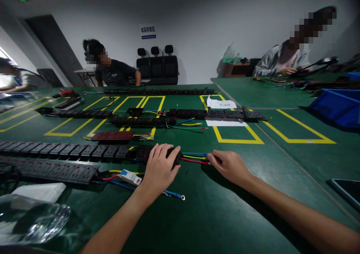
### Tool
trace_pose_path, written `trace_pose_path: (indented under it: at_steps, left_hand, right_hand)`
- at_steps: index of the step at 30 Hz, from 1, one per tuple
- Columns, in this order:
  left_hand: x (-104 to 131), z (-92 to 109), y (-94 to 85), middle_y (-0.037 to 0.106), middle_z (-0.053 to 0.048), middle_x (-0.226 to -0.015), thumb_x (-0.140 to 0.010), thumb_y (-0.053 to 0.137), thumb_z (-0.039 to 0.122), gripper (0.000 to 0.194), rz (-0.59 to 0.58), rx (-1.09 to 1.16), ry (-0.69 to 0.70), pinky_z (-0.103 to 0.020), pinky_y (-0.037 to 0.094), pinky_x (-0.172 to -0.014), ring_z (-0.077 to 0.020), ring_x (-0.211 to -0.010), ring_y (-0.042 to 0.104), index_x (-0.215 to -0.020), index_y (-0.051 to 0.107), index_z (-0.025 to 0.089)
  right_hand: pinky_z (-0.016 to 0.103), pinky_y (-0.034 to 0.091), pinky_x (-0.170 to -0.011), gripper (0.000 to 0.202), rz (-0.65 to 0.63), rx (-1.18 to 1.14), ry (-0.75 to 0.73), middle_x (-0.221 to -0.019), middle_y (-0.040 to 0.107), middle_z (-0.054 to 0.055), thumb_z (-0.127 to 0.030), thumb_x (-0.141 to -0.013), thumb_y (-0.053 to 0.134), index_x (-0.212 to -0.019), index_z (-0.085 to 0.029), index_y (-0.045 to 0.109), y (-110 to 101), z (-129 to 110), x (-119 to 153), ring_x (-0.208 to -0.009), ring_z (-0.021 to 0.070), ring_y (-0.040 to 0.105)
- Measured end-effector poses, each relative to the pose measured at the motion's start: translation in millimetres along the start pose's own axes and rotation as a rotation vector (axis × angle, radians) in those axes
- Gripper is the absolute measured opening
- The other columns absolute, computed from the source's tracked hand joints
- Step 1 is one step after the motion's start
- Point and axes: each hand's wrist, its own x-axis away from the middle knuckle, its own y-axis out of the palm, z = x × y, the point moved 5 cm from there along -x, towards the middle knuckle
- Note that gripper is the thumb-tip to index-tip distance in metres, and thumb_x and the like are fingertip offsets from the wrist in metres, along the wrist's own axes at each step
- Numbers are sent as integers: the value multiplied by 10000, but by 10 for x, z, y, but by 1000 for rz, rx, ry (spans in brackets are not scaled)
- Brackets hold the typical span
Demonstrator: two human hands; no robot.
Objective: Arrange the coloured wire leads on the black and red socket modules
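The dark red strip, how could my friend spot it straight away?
On the green table, look beyond the left hand, slightly leftward. There lies a short strip with coloured wires at its right end. It is dark red; the strips nearby are black.

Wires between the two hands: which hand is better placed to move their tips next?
Probably the right hand: it is right at the tips of the wires, while the left hand rests on the black strip.

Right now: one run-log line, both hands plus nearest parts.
left hand: over end of black socket strip | right hand: curled at tips of coloured wires, grip unclear | nearer side: white-and-blue module, second socket strip
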Motion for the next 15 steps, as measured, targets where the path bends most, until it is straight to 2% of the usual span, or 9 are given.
trace_pose_path:
  at_steps: [15]
  left_hand:
    - [-11,-6,-3,596,-101,-1344,-852,751,224,596,-8,-3,-7,-565,355,-1180,-297,-1297,526,-1412,549,232]
  right_hand:
    - [304,207,-551,456,10,-1,-16,-581,592,11,-450,-1020,414,-649,-216,536,5,2,0,-508,145,486]
